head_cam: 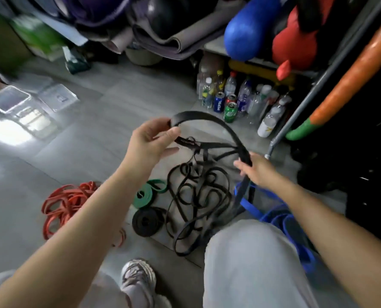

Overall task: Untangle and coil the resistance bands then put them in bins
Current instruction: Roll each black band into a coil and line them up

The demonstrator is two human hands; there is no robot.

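Far left, I am seeing clear bins (7, 101) on the floor, blurred and well apart from the work. Nearer, a loose red band pile (62, 203) is lying beside a coiled green band (147, 194) and a coiled black band (146, 220). The left hand (149, 141) is reaching forward, thumb and fingers pinching one end of the wide black band (207, 123). That band is arching through the air across to the right hand (258, 170), whose fingers are curling round its other side. Thinner strands are hanging from it into the black tangle (198, 192) on the floor. I am judging the band light, limp and rubbery, probably grippy and prone to snagging, so I would be taking it on a flat stretch clear of the knot. Blue bands (274, 214) are lying just right of the tangle.
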